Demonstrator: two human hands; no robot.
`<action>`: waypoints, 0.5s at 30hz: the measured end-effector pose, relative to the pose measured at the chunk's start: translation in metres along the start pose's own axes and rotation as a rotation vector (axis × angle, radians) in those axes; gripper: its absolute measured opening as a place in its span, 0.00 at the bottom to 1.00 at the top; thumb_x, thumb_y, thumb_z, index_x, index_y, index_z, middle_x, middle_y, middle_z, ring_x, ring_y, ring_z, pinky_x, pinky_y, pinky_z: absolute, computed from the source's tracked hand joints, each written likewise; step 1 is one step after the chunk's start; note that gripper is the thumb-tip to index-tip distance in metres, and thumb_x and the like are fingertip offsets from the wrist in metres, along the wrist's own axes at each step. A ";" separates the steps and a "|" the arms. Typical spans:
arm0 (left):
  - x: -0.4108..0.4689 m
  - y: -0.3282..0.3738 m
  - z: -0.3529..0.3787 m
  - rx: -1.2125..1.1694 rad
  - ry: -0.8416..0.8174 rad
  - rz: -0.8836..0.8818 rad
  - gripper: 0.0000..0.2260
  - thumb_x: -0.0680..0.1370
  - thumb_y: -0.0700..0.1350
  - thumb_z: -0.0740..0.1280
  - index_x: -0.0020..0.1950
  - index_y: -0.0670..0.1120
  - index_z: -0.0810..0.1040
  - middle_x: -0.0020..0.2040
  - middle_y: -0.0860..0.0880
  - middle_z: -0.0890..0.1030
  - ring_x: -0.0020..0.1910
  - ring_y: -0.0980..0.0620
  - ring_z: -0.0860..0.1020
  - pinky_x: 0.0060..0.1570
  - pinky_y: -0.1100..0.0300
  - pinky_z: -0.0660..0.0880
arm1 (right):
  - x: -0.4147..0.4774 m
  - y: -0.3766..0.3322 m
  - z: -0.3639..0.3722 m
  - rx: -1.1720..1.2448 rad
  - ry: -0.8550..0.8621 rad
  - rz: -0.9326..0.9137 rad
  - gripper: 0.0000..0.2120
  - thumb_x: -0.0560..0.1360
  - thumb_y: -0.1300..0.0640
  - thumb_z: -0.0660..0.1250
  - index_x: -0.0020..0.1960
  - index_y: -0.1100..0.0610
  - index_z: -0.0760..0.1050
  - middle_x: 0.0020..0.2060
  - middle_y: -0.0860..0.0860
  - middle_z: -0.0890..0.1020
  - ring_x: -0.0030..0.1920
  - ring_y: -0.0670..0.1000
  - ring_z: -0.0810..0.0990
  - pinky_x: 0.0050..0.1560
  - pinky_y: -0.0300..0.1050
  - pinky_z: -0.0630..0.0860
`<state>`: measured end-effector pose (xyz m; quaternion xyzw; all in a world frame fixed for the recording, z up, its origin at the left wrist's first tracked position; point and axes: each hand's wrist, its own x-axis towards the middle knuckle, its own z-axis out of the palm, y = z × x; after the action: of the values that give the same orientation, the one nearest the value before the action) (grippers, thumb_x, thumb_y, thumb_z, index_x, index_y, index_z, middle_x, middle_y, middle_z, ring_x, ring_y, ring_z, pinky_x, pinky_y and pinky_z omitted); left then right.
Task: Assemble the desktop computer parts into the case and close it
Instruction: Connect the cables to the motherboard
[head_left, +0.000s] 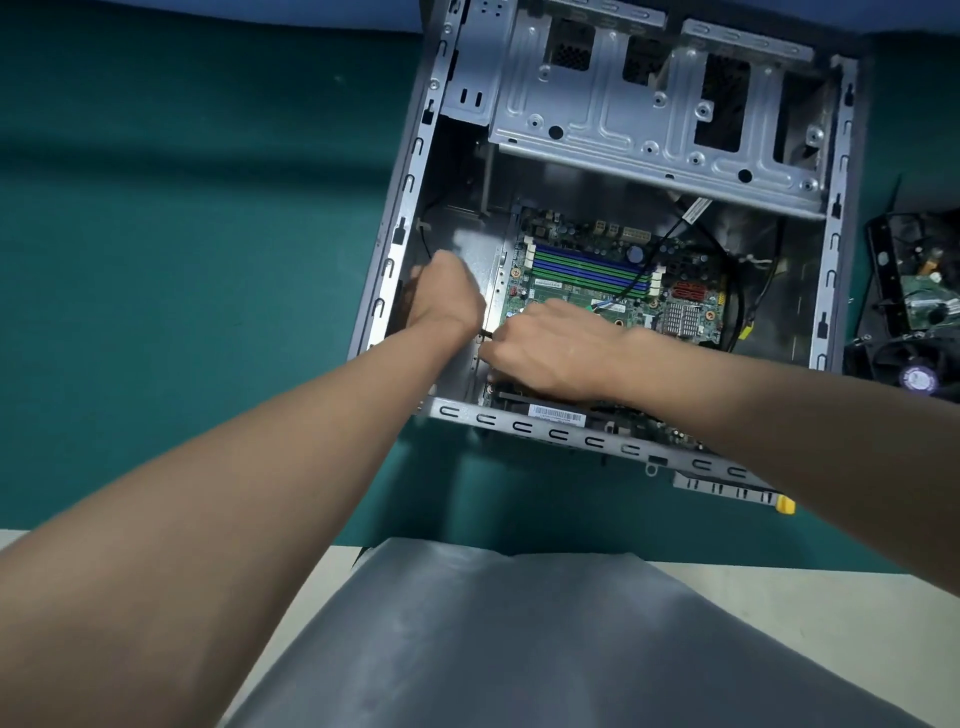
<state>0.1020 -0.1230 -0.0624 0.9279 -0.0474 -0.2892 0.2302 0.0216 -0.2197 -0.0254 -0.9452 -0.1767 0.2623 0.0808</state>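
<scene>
**Both hands at the left edge of the motherboard (597, 283), inside the open case (410, 182)**

Left hand (444, 296): closed into a fist, back of the hand towards the camera, set in the bare bay just left of the board. Whatever it holds is hidden by the hand itself; I cannot tell.

Right hand (550, 348): lies over the near part of the board, fingers curled towards the left hand. A small dark piece (485, 335) shows between the two hands. Whether the fingertips pinch it or only touch it cannot be determined.

Judgement: the hands meet at the board's edge, which suggests fixing or seating work there, one hand steadying while the other works. The case lies on its side on the green worktop (182, 260), open face up, giving access from above.

Further out: the drive cage (649, 119) spans the far end. Black cables (727, 270) loop loose over the right of the board.

Outside the case, right: a fan (917, 376) and other loose parts, cut off by the frame edge, not yet fitted.

Obscured: a yellow item (784, 504) near the case is mostly covered by the right forearm. A grey surface (519, 649) fills the near foreground; panel or garment, unclear.
</scene>
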 end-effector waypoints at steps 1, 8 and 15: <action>-0.001 0.000 0.000 0.015 -0.001 0.055 0.07 0.78 0.37 0.67 0.55 0.42 0.79 0.48 0.45 0.80 0.43 0.51 0.73 0.44 0.64 0.68 | 0.000 -0.001 0.001 -0.020 -0.006 0.013 0.16 0.81 0.55 0.51 0.35 0.56 0.63 0.28 0.50 0.65 0.29 0.52 0.65 0.30 0.45 0.57; -0.027 0.006 -0.049 0.639 0.346 0.969 0.10 0.68 0.31 0.65 0.46 0.38 0.79 0.42 0.41 0.80 0.43 0.40 0.78 0.39 0.52 0.70 | 0.000 0.003 0.001 0.106 -0.056 0.047 0.20 0.83 0.53 0.50 0.32 0.55 0.59 0.27 0.49 0.63 0.27 0.47 0.63 0.28 0.44 0.56; 0.005 -0.013 -0.069 0.690 0.295 0.957 0.12 0.75 0.44 0.62 0.53 0.47 0.83 0.54 0.51 0.83 0.63 0.50 0.71 0.65 0.55 0.52 | 0.006 -0.003 0.001 0.077 -0.018 0.109 0.18 0.83 0.50 0.48 0.39 0.57 0.64 0.26 0.50 0.63 0.28 0.50 0.62 0.32 0.44 0.59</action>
<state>0.1443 -0.0849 -0.0203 0.8549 -0.5181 0.0101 0.0250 0.0244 -0.2144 -0.0281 -0.9473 -0.1154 0.2813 0.1013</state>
